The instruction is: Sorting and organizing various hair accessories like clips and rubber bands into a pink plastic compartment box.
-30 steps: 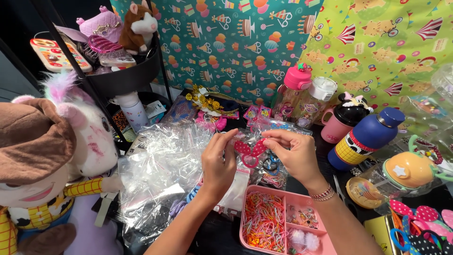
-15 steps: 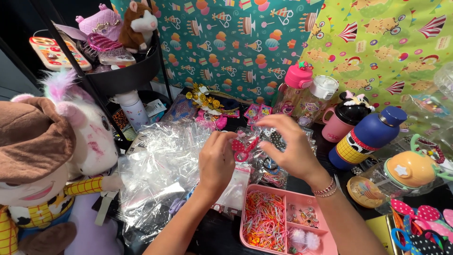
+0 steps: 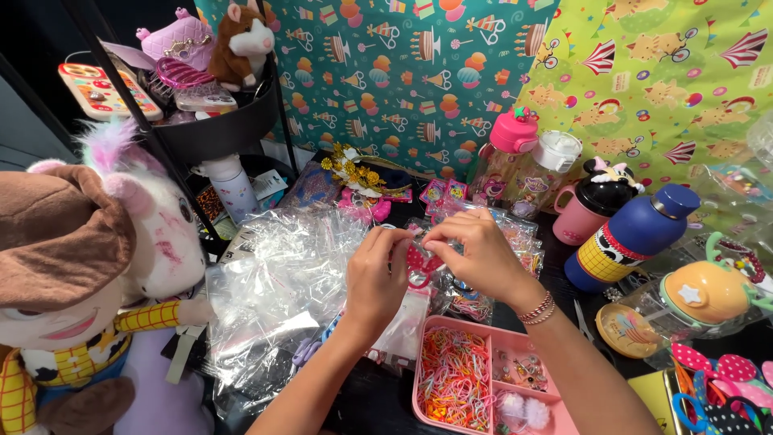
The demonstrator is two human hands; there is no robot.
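Hands together at frame centre: left hand (image 3: pixel 377 278) and right hand (image 3: pixel 475 254) both pinch a small red hair clip (image 3: pixel 417 262) betw. fingertips, above clear plastic bags (image 3: pixel 282 282). Pink compartment tray (image 3: pixel 515 338) w/ coloured elastics sits at 6 o'clock; blue bottle (image 3: pixel 632 234) at 3 o'clock.

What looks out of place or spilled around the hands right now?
Nothing looks spilled or damaged. The left hand and right hand hold a small red piece over loose clear bags; the bands sit inside the pink tray.
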